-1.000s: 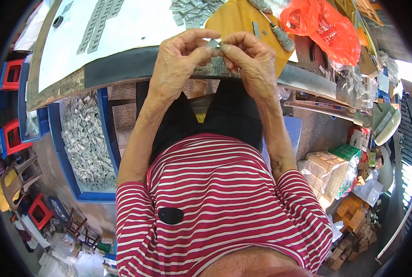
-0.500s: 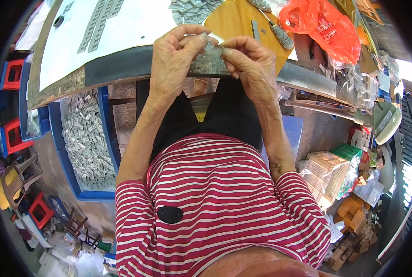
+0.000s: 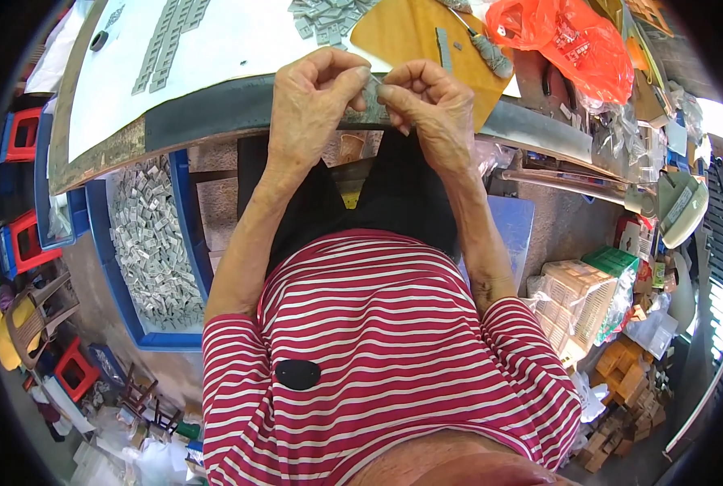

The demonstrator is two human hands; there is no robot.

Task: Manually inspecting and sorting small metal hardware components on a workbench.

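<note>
Left hand (image 3: pixel 306 109) is clamping fingers on small piece (image 3: pixel 372 87) above near edge of surface (image 3: pixel 203 113). Right hand (image 3: pixel 434 112) is pinching just right of it, fingers together; whether also gripping piece, cannot tell. Two-handed fine handling seemingly ongoing; next move likely calling for steady, light pinch.

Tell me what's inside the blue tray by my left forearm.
The blue tray holds many small grey pieces. Anything beneath them is hidden; the table covers the tray's far end.

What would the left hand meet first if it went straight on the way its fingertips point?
The left hand would probably meet the right hand, close by on the right; exact depth is unclear.
</note>
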